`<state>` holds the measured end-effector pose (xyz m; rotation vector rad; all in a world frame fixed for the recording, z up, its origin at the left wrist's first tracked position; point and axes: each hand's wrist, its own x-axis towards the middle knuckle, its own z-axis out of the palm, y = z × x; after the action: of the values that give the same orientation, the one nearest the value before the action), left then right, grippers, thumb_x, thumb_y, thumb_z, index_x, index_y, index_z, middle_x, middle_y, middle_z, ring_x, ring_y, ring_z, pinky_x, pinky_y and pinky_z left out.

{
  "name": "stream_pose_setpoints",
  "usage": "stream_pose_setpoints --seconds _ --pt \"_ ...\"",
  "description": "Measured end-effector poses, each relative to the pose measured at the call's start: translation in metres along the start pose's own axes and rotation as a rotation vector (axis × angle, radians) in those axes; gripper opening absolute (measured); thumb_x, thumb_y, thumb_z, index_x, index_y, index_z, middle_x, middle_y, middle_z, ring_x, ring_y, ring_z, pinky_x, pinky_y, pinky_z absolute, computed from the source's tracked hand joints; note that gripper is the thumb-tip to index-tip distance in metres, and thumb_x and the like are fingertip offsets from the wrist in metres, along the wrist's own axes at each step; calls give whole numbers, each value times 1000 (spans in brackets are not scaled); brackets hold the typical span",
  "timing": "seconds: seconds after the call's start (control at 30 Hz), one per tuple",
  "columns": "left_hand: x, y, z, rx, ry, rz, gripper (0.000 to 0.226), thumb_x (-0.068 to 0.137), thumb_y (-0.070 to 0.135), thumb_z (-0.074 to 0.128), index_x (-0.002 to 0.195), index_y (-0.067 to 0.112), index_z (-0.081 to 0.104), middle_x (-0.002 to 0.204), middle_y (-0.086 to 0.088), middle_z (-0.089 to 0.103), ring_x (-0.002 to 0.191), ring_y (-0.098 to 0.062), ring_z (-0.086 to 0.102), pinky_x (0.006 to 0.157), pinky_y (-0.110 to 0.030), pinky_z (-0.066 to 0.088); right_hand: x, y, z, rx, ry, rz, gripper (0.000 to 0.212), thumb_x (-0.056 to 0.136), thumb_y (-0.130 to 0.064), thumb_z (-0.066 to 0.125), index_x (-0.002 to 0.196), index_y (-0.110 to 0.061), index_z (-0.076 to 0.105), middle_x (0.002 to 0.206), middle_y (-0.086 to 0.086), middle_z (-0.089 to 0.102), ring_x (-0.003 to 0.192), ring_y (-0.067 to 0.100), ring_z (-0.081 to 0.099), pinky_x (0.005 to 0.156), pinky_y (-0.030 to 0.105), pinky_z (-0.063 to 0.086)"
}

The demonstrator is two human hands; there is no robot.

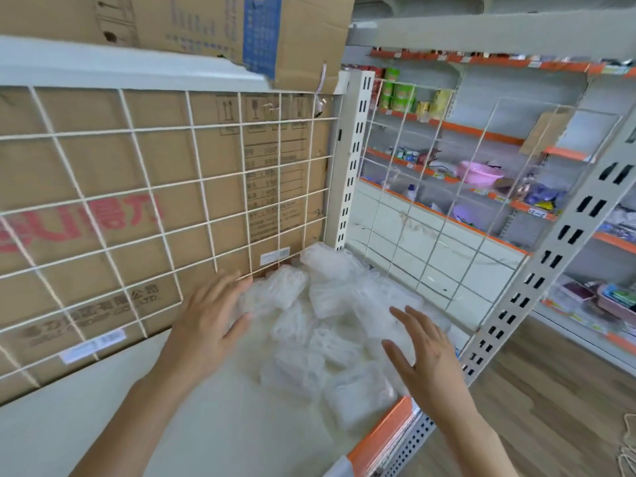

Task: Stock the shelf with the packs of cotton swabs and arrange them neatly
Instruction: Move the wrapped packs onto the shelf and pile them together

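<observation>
A white store shelf [220, 428], backed by a wire grid [201, 182] over cardboard [103, 160], carries a loose heap of packs of cotton swabs [330, 304] in its right corner. The left hand [210, 316] and right hand [425, 354], fingers straight and holding nothing, flank the heap, with the left touching it.

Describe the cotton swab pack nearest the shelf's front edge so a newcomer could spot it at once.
Find the white shelf with the orange front strip; a heap of clear swab packs lies at its right end. The front pack lies flat beside that strip, just left of the right hand, nearer the front than any other.
</observation>
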<state>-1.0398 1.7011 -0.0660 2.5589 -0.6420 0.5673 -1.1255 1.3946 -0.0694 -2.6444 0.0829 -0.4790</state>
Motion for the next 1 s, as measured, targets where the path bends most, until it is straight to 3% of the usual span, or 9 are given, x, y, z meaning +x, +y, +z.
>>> stream_pose_setpoints --seconds 0.1,0.17,0.23,0.33,0.57,0.73,0.9,1.0 --pt "-41 -18 -31 45 -30 -39 60 94 57 25 128 14 52 127 -3 55 120 -22 46 100 -34 32 -18 -27 -2 11 26 5 58 83 -54 40 129 -20 54 133 8 53 121 30 51 89 33 22" --pt "-73 -31 -54 55 -21 -101 57 92 54 30 130 17 50 129 1 54 120 -22 48 97 -38 38 -30 -44 1 2 41 -37 60 84 -54 37 126 -15 57 128 12 57 117 33 54 92 34 22" --pt "-105 -41 -80 69 -6 -141 53 89 49 33 130 19 50 130 3 53 120 -22 49 97 -43 41 -43 -61 5 47 30 -48 53 87 -50 44 127 -16 56 129 13 55 121 34 51 99 38 29" --pt "-152 -53 -120 131 10 -157 50 89 45 36 127 17 53 127 0 55 116 -21 50 90 -44 43 -67 -95 13 95 38 -24 41 89 -29 62 127 -16 55 131 13 53 118 36 51 88 46 43" --pt "-261 -91 -200 224 27 -241 53 91 46 35 128 13 53 128 -4 57 117 -25 53 94 -45 44 -131 -174 45 136 -2 -142 42 85 -19 67 126 -13 57 128 12 56 116 34 54 89 45 44" --pt "-334 -96 -248 266 97 -353 59 95 57 24 130 17 52 131 -4 57 119 -29 53 95 -50 44 -155 -226 68 194 -45 -259 39 88 -28 61 124 -14 58 125 12 58 112 35 56 90 47 45" --pt "-400 -94 -289 394 155 -577 60 91 56 30 128 16 55 131 -5 56 124 -27 46 100 -45 36 -159 -286 88 250 -123 -438 42 86 -32 58 124 -14 58 123 12 59 114 34 56 89 45 46" --pt "-432 -86 -307 440 200 -685 70 92 64 18 129 16 54 130 -5 56 124 -29 46 98 -47 37 -157 -319 97 294 -188 -549 47 86 -40 53 125 -15 57 125 10 58 115 32 55 91 44 45"
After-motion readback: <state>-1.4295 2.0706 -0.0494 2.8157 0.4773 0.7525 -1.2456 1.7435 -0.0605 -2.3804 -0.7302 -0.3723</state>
